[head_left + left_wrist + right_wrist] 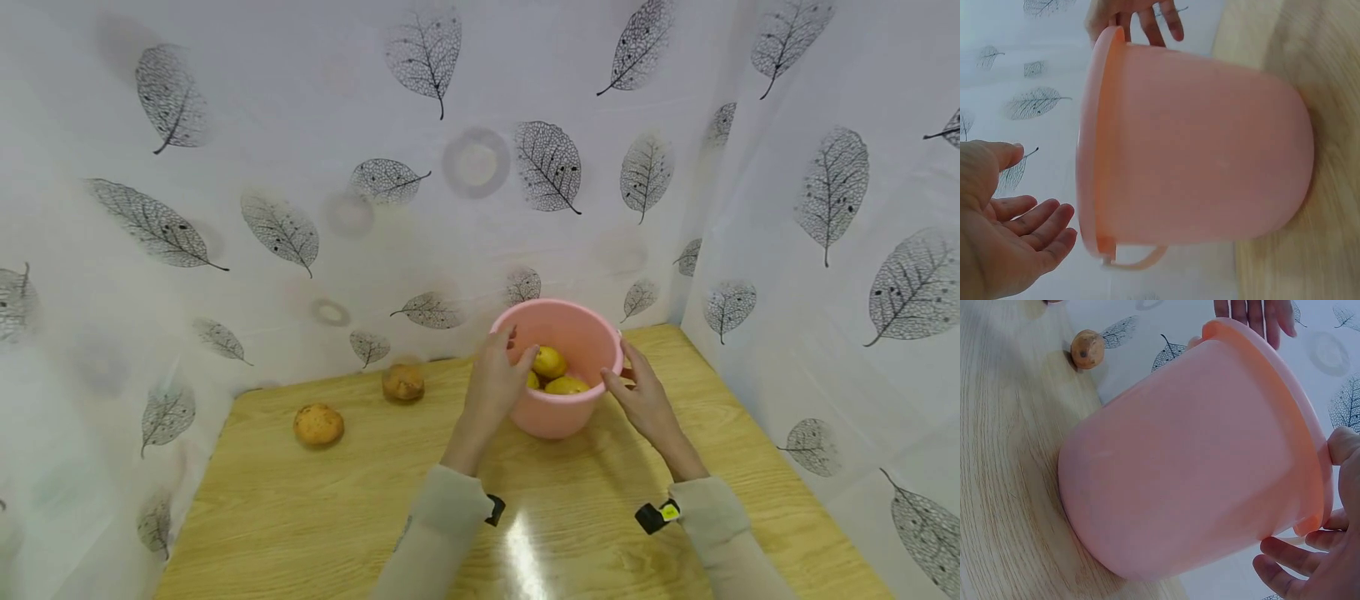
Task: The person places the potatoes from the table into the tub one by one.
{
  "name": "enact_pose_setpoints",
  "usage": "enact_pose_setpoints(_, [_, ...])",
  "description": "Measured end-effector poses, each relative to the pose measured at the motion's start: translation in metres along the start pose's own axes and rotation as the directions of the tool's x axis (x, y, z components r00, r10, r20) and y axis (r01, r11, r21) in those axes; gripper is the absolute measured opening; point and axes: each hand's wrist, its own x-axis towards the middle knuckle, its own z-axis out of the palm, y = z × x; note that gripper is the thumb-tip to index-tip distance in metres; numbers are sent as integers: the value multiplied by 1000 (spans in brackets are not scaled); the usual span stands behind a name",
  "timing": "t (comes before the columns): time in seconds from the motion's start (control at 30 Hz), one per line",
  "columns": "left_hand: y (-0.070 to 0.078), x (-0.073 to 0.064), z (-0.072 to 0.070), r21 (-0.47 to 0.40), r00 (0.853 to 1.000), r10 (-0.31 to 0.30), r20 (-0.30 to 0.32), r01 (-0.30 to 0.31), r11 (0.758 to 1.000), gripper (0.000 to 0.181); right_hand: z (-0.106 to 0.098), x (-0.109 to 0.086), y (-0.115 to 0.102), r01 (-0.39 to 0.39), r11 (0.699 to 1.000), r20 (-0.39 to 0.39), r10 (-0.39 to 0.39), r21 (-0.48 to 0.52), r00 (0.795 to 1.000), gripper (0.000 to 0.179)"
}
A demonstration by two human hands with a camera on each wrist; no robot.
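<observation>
A pink bucket point(555, 412) stands upright on the wooden table, with several yellow, lemon-like fruits point(566, 385) inside. My right hand point(647, 406) grips the rim on the right side, the thumb against its near edge and the fingers bent beside the outer wall. In the right wrist view the thumb point(1342, 445) touches the rim. My left hand point(495, 379) is held at the left rim with loosely bent fingers. From the left wrist view, that hand point(1013, 231) is apart from the rim, palm empty. The bucket's handle point(1141, 261) hangs at the side.
Two potatoes lie on the table to the left, one nearer point(318, 425) and one by the back edge point(403, 382). A white sheet with leaf prints point(427, 208) hangs behind the table point(315, 517) and along its sides.
</observation>
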Motion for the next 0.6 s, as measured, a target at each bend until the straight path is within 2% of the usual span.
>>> enact_pose_setpoints(0.2, [-13,-6,-23,-21,998,-50,-23,49,999,59,0,-2,-1,9,1000,-2,-9,11,1000,66])
enact_pose_setpoints(0.4, [-29,-12,-46,-21,996,-35,-79,34,999,58,-1,-2,0,4,1000,-6,-4,14,1000,65])
enact_pose_setpoints(0.6, [-46,-21,-71,-41,990,-104,-92,101,994,61,-1,-3,-5,-5,1000,-1,5,27,1000,66])
